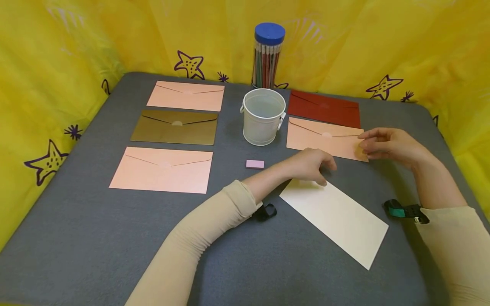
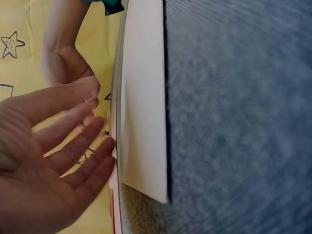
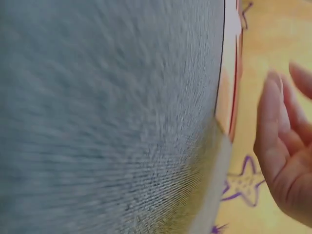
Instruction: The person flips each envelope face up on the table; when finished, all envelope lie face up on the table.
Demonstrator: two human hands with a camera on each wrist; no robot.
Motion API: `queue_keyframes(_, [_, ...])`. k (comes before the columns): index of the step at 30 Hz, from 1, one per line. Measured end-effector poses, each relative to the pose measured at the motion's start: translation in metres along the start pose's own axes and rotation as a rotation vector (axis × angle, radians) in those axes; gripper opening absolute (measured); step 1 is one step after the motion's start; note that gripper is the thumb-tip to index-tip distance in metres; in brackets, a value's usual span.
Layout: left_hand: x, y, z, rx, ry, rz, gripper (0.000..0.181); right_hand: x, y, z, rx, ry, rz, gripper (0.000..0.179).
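In the head view my left hand hovers over the upper left corner of a white, envelope-sized paper rectangle, which lies aslant on the table. Its fingers are loosely bent with nothing between them, as the left wrist view shows along the white paper's edge. My right hand is at the right end of a light pink envelope, fingertips overlapping that end. The right wrist view shows those fingers relaxed and holding nothing. Just behind the pink envelope lies a dark red envelope.
On the left lie a pink envelope, a gold envelope and another pink envelope. Mid-table stand a white bucket and a pink eraser-like block. Behind is a blue-lidded tub of pencils, before a yellow curtain.
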State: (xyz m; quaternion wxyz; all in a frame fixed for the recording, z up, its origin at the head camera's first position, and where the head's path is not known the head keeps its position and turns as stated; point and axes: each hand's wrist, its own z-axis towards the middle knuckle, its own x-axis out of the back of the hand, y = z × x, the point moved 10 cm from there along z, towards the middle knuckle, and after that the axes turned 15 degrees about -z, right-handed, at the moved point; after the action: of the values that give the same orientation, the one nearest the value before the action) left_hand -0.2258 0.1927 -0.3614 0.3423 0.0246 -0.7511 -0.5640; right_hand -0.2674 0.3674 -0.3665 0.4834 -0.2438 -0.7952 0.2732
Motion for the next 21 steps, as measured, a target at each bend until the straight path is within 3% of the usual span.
queue_keyframes(4, [-0.009, 0.000, -0.003, 0.018, -0.072, 0.209, 0.050, -0.028, -0.023, -0.013, 0.094, -0.117, -0.151, 0.025])
queue_keyframes(8, [-0.014, -0.004, -0.006, 0.072, -0.107, 0.337, 0.058, -0.056, -0.038, -0.027, 0.149, -0.229, -0.271, 0.031])
queue_keyframes(12, [-0.016, -0.009, -0.010, 0.150, -0.112, 0.360, 0.059, -0.079, -0.047, -0.039, 0.193, -0.286, -0.391, 0.035])
queue_keyframes(17, [-0.015, -0.014, -0.012, 0.201, -0.098, 0.373, 0.051, -0.092, -0.051, -0.043, 0.198, -0.273, -0.518, 0.043])
queue_keyframes(21, [-0.015, -0.015, -0.012, 0.223, -0.087, 0.390, 0.053, -0.096, -0.054, -0.044, 0.206, -0.257, -0.547, 0.043])
